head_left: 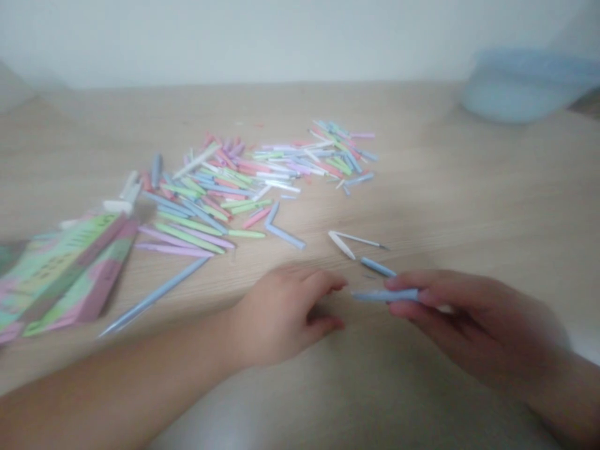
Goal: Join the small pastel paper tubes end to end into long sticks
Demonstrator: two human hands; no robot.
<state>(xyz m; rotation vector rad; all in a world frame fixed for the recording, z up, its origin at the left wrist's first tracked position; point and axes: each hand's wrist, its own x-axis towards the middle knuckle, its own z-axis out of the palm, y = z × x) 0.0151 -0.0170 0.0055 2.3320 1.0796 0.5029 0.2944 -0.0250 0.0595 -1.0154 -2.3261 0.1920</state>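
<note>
Between the thumb and fingers of my right hand is a light blue pen barrel, its free end pointing left. Facing that end, my left hand has its thumb and forefinger apart, with nothing visible between them. Just beyond the right fingers lies another blue pen piece. A white pen part and a thin pen refill rest on the table behind it. Motion blur softens both hands and the barrel.
Pen parts in blue, green, pink, purple and white form a loose pile across the table. Pastel boxes stand at the left, near a long blue pen. A pale blue object sits at the back right.
</note>
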